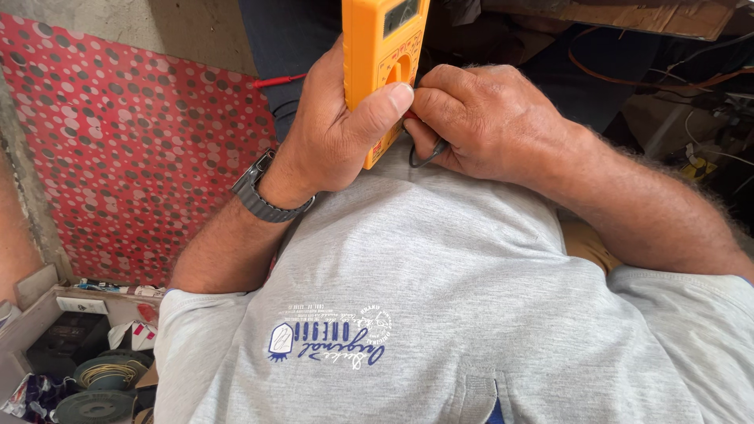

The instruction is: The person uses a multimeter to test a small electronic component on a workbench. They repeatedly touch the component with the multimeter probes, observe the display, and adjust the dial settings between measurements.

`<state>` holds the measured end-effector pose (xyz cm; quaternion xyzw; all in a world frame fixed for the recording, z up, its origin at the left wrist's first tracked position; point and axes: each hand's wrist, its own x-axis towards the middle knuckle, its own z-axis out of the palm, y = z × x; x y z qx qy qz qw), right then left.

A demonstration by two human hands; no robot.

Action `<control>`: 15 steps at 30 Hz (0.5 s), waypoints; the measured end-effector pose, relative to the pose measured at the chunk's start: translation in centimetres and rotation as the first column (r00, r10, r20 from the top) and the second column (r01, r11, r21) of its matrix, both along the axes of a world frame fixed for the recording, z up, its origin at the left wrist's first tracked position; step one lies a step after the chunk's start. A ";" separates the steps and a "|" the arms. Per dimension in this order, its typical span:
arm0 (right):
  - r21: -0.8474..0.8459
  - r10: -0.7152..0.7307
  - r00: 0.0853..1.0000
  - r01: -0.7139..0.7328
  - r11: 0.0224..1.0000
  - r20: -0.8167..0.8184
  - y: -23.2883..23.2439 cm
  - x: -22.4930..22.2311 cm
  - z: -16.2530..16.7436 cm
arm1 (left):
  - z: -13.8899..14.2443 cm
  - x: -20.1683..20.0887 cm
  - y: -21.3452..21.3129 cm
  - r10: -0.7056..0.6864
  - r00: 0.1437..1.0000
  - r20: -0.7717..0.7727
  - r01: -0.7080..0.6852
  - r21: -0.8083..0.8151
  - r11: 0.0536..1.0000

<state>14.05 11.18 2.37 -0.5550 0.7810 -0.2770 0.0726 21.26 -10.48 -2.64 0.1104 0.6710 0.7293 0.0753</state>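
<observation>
From here I see my left hand [334, 137] wrapped around a orange plastic handheld meter [382, 59], thumb pressed across its front face, holding it upright just above the grey shirt [440, 298] at my chest. My right hand [479, 118] is pinched shut on a thin black lead wire [428, 157] at the meter's lower edge, the wire looping out below the fingers. A thin red lead [279, 80] trails off to the left behind the meter. I judge the lead is being seated: I would keep the left grip firm so the body cannot twist, and push straight in without bending the wire.
</observation>
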 end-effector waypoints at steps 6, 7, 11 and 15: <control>-0.075 0.048 0.999 -0.049 0.996 -0.021 0.2 -0.1 -1.1 | -0.5 0.1 0.3 -0.020 1.000 0.018 0.019 0.045 0.999; -0.085 0.071 0.997 -0.072 0.994 -0.022 0.3 -0.1 -1.2 | -0.7 0.1 0.3 -0.035 0.998 0.044 0.031 0.078 0.996; 0.045 0.216 0.976 -0.215 0.976 -0.018 1.1 -1.1 -0.7 | -1.4 0.0 0.4 -0.091 0.985 0.146 0.062 0.189 0.980; 0.181 0.246 0.969 -0.240 0.954 -0.012 1.4 -1.3 -0.4 | -1.9 0.3 0.9 -0.079 0.977 0.197 0.038 0.204 0.978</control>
